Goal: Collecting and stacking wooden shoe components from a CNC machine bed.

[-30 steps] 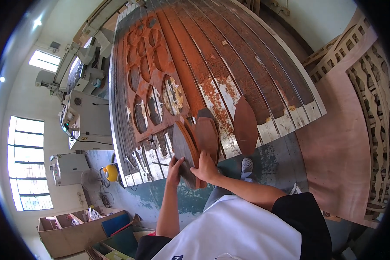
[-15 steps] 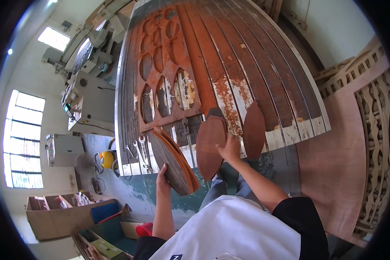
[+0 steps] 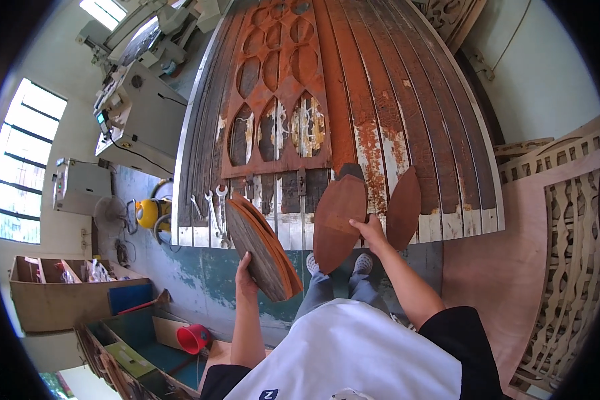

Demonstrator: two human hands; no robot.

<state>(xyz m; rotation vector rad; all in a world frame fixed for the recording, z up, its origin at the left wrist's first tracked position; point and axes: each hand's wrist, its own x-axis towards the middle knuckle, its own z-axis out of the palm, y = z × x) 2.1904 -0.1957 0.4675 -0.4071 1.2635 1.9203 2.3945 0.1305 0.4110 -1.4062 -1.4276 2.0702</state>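
The single leaf-shaped wooden piece stands on end against the near edge of the worktop, its long axis running near to far with the pointed tip toward the far side. The right hand grips it at its right edge, fingers closed over the rim, so the piece lies just left of that grip. A second loose leaf piece leans just to the right, apart from the hand. The left hand cups the near end of a stack of leaf pieces, several thick; the exact count cannot be told. The stack tilts far-left, well left of the single piece. Two loose pieces, one stack. Three spanners lie left of the stack, beside one slotted template panel farther off.
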